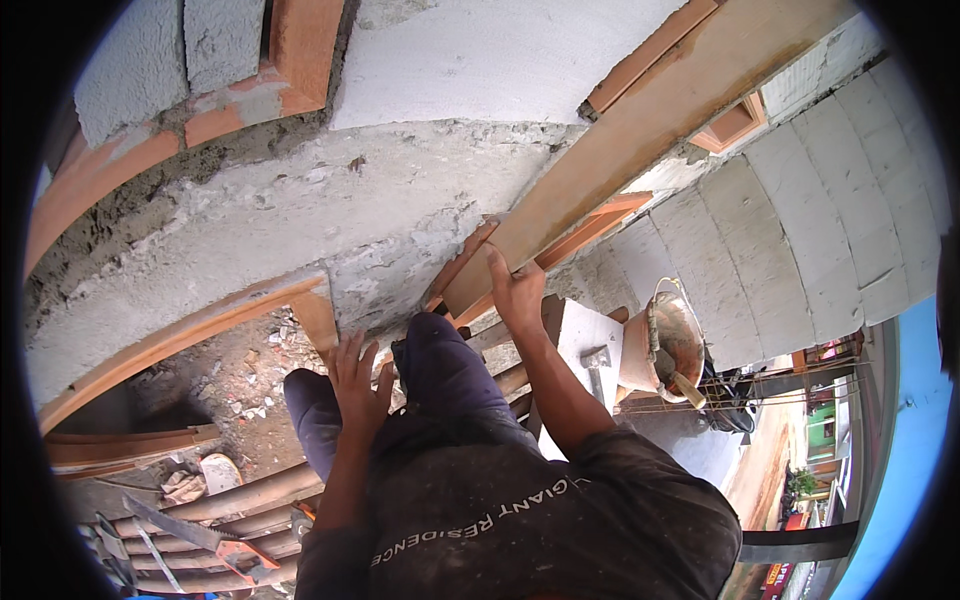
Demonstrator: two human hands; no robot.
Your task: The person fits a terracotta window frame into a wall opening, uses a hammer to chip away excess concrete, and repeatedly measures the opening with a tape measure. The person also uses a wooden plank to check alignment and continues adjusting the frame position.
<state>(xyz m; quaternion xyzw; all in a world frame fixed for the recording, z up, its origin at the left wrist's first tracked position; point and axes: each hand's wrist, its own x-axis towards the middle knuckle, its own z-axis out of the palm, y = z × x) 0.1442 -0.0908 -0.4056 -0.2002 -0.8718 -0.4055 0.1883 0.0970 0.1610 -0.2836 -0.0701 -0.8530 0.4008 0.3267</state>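
Note:
My right hand [515, 290] grips the lower end of a long light-brown board [620, 140], which runs up to the upper right along the plastered wall [280, 190]. A short reddish wood strip [460, 258] lies beside the board's end. My left hand [360, 385] has its fingers spread with nothing in it, near my legs and the corner of a wooden frame [312, 305] at the wall. My right forearm passes beside a white board [555, 425] with a hammer-like metal tool [596, 372] on it.
A bucket [675, 330] with a wooden-handled tool stands at the right, near a block wall [780, 220]. At lower left, a handsaw [220, 545] and other tools lie on bamboo poles [280, 480], with rubble on the ground [250, 370]. A street shows beyond at the right.

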